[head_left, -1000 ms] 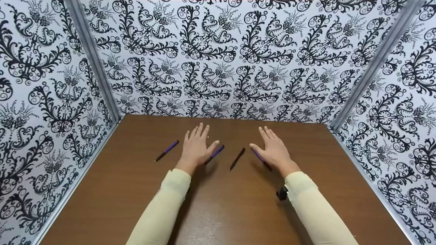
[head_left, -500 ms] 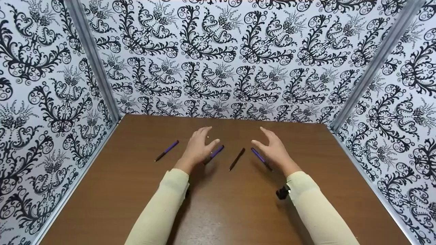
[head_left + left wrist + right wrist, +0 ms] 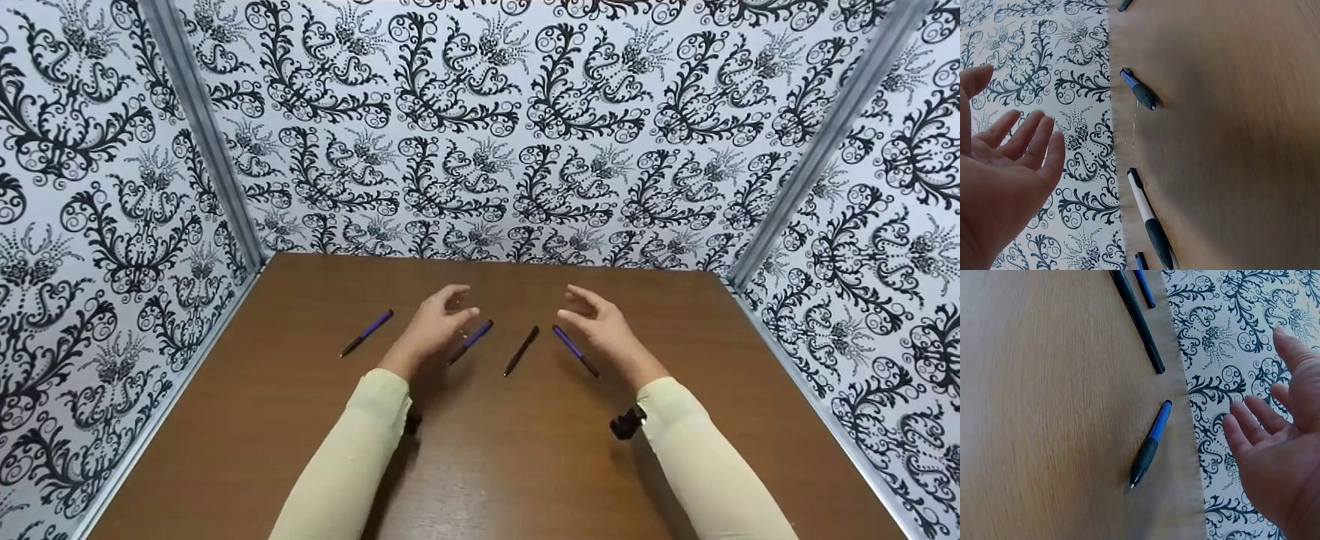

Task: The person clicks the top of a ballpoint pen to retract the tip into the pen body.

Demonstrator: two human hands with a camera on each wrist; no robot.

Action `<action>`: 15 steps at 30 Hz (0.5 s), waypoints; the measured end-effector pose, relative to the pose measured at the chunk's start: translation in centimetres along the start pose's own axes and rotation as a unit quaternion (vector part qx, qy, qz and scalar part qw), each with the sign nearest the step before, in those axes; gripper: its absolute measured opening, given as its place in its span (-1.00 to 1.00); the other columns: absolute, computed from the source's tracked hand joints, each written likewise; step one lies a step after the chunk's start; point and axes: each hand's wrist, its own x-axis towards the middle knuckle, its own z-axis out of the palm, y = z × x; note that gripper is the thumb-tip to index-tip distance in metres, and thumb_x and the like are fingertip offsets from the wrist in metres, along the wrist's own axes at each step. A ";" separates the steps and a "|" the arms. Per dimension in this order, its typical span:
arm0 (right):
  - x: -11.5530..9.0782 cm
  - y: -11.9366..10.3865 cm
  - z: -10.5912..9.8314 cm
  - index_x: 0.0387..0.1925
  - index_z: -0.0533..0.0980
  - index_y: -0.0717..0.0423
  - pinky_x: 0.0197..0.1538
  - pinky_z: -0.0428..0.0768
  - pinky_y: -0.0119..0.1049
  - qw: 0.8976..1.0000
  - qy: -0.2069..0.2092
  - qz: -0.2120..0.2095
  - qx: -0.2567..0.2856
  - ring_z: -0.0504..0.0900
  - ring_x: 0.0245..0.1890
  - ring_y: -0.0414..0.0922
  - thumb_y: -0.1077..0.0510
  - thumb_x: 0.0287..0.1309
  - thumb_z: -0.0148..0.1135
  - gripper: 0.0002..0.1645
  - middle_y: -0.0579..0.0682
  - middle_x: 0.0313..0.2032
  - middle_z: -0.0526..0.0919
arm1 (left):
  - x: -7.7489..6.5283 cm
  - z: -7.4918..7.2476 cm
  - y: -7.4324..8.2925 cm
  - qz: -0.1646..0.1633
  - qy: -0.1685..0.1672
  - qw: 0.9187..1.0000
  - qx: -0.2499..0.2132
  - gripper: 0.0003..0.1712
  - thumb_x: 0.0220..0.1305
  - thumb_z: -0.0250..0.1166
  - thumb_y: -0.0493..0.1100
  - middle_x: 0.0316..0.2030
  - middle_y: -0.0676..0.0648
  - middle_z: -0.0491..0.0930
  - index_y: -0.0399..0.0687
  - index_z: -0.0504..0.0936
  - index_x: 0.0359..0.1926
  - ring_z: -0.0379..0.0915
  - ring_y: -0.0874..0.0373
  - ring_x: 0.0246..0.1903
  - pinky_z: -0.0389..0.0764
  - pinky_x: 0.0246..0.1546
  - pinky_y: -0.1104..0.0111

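My left hand hovers over the table between two blue-and-black pens, holding nothing. One pen lies to its left; the other pen lies just beneath its thumb side. Opposite it, my right hand is raised with loosely bent fingers, beside another blue-and-black pen. Between the hands lies a black pen. Both palms turn inward and touch no pen. In the left wrist view, a pen with a pale barrel shows. The right wrist view shows the right-hand blue pen with its tip out.
The brown wooden table is enclosed by walls with black-and-white scroll pattern. Grey metal posts stand at the back corners. A dark wrist device sits at the right cuff.
Both hands have turned from flat, spread fingers to bent fingers, palms facing inward. The wrists have shifted slightly outward. The pens have stayed where they were.
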 end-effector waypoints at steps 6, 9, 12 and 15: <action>0.0 0.4 -0.3 0.64 0.33 0.24 0.41 0.58 -0.20 0.999 -0.011 -0.004 0.044 0.50 0.49 0.27 0.22 0.53 0.39 -0.22 0.34 0.49 0.49 | -0.1 -0.1 0.0 -0.004 -0.017 0.998 -0.056 -0.36 0.56 0.39 -0.21 0.38 -0.30 0.58 -0.27 0.47 0.54 0.62 -0.19 0.27 0.67 0.27 -0.06; 0.0 0.6 -0.4 0.63 0.34 0.27 0.40 0.59 -0.21 0.998 -0.016 0.000 0.065 0.48 0.50 0.29 0.26 0.54 0.37 -0.24 0.34 0.49 0.50 | -0.1 -0.2 -0.1 -0.005 -0.024 0.998 -0.066 -0.39 0.55 0.40 -0.22 0.36 -0.30 0.60 -0.31 0.50 0.51 0.61 -0.19 0.28 0.63 0.32 -0.06; 0.0 0.7 -0.5 0.63 0.35 0.24 0.40 0.59 -0.22 0.997 -0.020 0.008 0.071 0.49 0.50 0.25 0.25 0.55 0.36 -0.26 0.32 0.49 0.51 | -0.2 -0.4 -0.2 -0.006 -0.037 0.997 -0.065 -0.41 0.55 0.41 -0.20 0.35 -0.29 0.61 -0.30 0.53 0.48 0.58 -0.18 0.32 0.60 0.37 -0.02; -0.1 0.7 -0.5 0.62 0.37 0.22 0.41 0.58 -0.20 0.997 -0.022 0.012 0.077 0.49 0.50 0.23 0.24 0.55 0.36 -0.27 0.32 0.48 0.52 | -0.4 -0.5 -0.2 -0.012 -0.054 0.996 -0.063 -0.44 0.56 0.41 -0.19 0.35 -0.27 0.62 -0.26 0.56 0.46 0.58 -0.15 0.32 0.57 0.39 0.02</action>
